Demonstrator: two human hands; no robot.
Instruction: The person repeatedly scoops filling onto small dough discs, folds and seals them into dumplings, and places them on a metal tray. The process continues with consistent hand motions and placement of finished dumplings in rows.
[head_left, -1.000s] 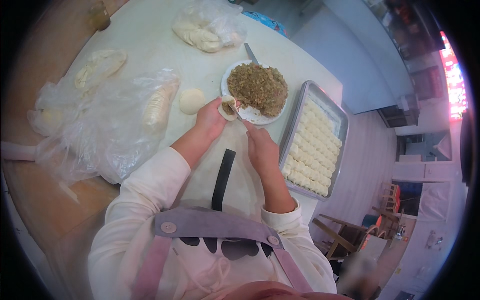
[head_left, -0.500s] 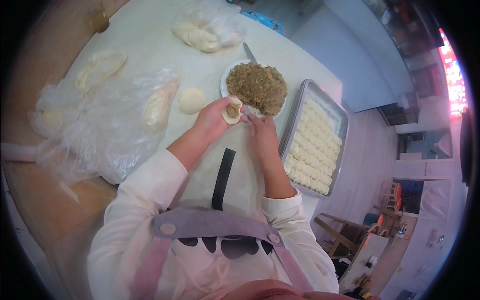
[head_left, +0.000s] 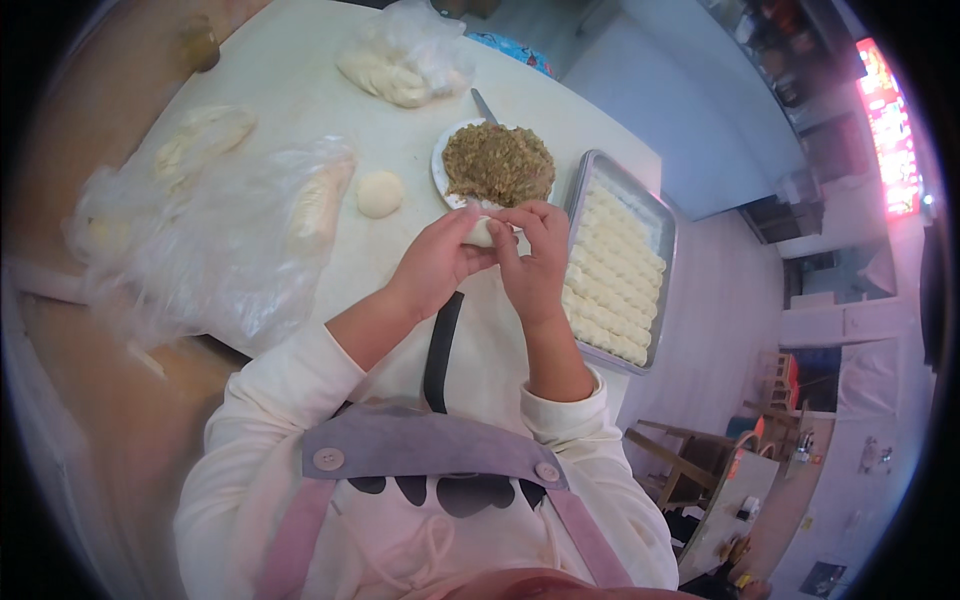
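A pale piece of dough [head_left: 481, 232] is held between the left hand [head_left: 432, 265] and the right hand [head_left: 537, 265], its far side partly covered by the fingers. By the left fingers the piece is cradled in a narrow curl; by the right thumb and forefinger it is pinched along its edge.

Just beyond the fingers, a white plate [head_left: 439, 172] is heaped with a chopped, brownish mixture [head_left: 497, 163], past which a grey handle-like strip [head_left: 483, 105] is seen sticking out. To the right of the fingers, a metal tray [head_left: 645, 212] is filled for the most part with close rows of small white dough pieces [head_left: 612, 280]. Left of the fingers, a flat dough round [head_left: 380, 194] is laid on the pale surface [head_left: 300, 65], and farther left a clear plastic bag [head_left: 235, 240] is spread around more dough. Well beyond the fingers, a second clear bag [head_left: 410, 50] is seen, also with dough inside. Nearer the body than the fingers, a black strip [head_left: 439, 350] is seen. Far to their right, a red sign [head_left: 888, 130] is lit, its markings too blurred to be read.
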